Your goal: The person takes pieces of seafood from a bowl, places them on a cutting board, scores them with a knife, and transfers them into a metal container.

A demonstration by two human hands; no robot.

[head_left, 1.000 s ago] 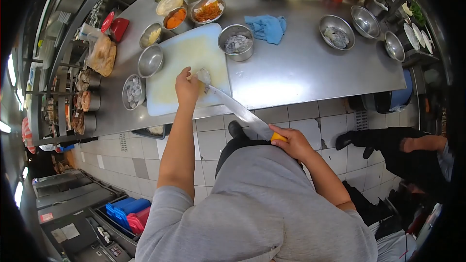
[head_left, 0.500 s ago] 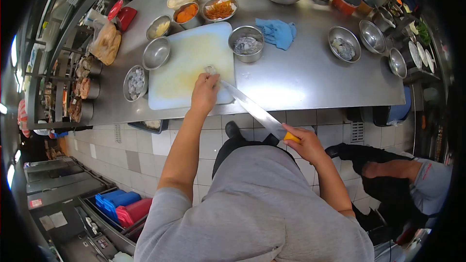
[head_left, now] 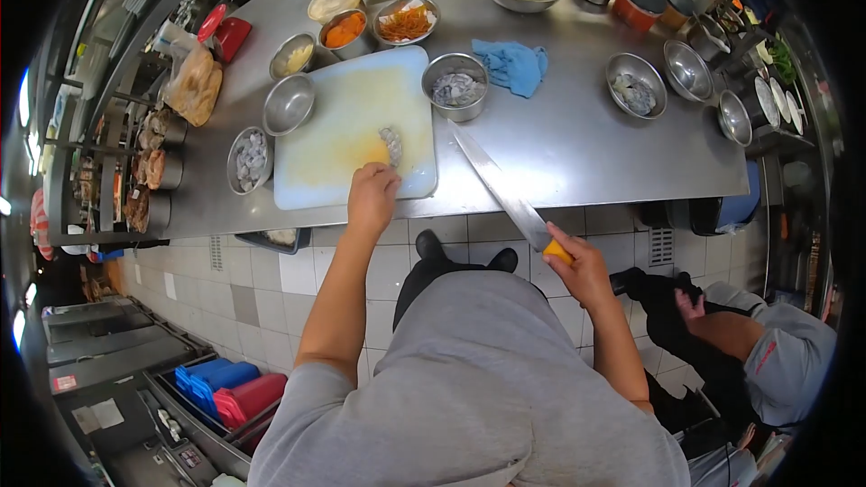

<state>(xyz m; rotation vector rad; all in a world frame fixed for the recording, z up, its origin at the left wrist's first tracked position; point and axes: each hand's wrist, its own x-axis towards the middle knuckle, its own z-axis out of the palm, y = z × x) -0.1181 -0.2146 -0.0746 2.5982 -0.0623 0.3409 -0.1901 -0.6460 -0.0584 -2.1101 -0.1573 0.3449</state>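
Observation:
A raw grey shrimp (head_left: 391, 144) lies near the right edge of the white cutting board (head_left: 316, 149). My left hand (head_left: 373, 194) has its fingers pinched together at the shrimp's near end; the exact grip is partly hidden. In my right hand (head_left: 582, 266) is the yellow handle of a long knife (head_left: 499, 184), its blade slanting up and left over the table edge, apart from the board. Beside the board's right edge stands a metal bowl of raw shrimp (head_left: 456, 87). Another bowl of pale shrimp pieces (head_left: 250, 160) stands at the left.
An empty-looking steel bowl (head_left: 290, 105) overlaps the board's left side. Behind are bowls of orange slices (head_left: 344, 31) and orange strips (head_left: 405, 22). A blue cloth (head_left: 511, 67) and another shrimp bowl (head_left: 636, 86) lie to the right. A co-worker (head_left: 749, 334) is at lower right.
My left hand has drawn slightly back towards me, showing more of the shrimp. The knife has swung right, its tip leaving the shrimp and the board. The co-worker's hand has come into view.

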